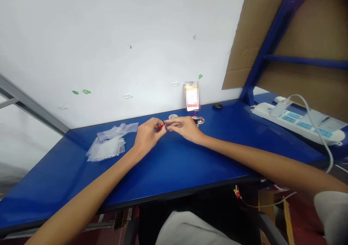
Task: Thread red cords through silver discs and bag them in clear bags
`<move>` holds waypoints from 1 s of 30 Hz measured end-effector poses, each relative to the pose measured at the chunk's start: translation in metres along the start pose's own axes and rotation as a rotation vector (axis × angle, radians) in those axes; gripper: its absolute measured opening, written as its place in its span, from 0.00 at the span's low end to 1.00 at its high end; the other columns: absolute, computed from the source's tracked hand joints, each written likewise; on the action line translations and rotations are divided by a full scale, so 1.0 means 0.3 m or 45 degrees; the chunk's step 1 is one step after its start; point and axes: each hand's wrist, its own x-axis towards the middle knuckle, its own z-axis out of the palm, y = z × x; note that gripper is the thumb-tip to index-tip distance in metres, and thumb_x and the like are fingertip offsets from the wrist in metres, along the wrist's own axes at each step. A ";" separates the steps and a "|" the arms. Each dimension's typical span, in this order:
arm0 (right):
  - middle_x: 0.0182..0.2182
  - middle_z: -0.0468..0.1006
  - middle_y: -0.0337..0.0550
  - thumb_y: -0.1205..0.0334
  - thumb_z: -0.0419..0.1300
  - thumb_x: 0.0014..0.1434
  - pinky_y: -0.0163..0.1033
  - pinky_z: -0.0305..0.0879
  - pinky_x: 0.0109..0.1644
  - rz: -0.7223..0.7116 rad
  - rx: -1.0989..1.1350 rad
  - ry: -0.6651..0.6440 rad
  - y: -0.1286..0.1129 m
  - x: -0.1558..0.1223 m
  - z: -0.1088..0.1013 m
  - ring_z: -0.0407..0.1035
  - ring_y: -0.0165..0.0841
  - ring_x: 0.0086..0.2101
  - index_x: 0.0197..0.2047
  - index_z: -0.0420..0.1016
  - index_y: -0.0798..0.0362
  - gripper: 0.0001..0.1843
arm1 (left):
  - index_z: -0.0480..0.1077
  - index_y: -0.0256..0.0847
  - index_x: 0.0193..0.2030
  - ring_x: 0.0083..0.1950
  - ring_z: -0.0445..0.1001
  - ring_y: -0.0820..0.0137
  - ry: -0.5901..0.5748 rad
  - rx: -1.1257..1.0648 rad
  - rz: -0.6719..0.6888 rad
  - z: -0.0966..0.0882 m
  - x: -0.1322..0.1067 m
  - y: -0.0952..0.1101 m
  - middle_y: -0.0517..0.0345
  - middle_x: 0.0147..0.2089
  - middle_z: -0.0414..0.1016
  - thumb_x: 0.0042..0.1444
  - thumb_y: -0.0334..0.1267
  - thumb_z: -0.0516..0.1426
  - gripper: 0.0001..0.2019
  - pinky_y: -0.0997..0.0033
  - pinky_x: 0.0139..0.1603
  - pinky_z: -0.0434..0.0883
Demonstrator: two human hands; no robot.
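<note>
Above the middle of the blue table, my left hand [148, 132] is closed, its thumb and fingers pinching a thin cord [161, 127] with red and dark parts. A dark curve of this cord shows between the two hands. My right hand [187, 127] meets it from the other side, fingertips pressed together at the cord's dark part. Its exact kind is too small to make out. Just behind my right hand lie shiny round pieces [201, 120] with a bit of red, partly hidden by the hand. A pale round disc [173, 116] lies behind the fingertips.
Clear plastic bags [107, 149] lie piled on the blue table [168, 169], left of my hands. A lit, blurred phone-like screen [192, 97] leans on the white wall. A black oval object [218, 106] lies nearby. At right is a white power strip [296, 123] with a cable.
</note>
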 end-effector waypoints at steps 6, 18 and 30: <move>0.44 0.88 0.45 0.51 0.75 0.58 0.48 0.80 0.57 -0.103 0.001 0.115 0.004 0.006 -0.006 0.83 0.41 0.46 0.45 0.89 0.48 0.14 | 0.82 0.38 0.43 0.33 0.80 0.65 -0.199 -0.721 -0.358 -0.015 0.024 0.007 0.52 0.35 0.84 0.62 0.53 0.66 0.18 0.64 0.37 0.78; 0.44 0.82 0.47 0.58 0.60 0.72 0.46 0.75 0.51 -0.342 -0.507 -0.049 -0.055 0.020 -0.049 0.77 0.39 0.43 0.44 0.81 0.50 0.09 | 0.81 0.39 0.45 0.44 0.84 0.60 -0.297 -0.869 -0.403 -0.011 0.027 -0.006 0.47 0.46 0.85 0.65 0.55 0.63 0.19 0.60 0.44 0.81; 0.39 0.79 0.42 0.65 0.59 0.71 0.40 0.64 0.45 -0.315 -0.859 -0.389 -0.075 0.044 -0.114 0.72 0.36 0.39 0.42 0.76 0.50 0.06 | 0.79 0.46 0.52 0.50 0.78 0.59 -0.296 -0.102 0.105 -0.005 0.015 0.021 0.52 0.52 0.83 0.69 0.52 0.59 0.15 0.59 0.51 0.75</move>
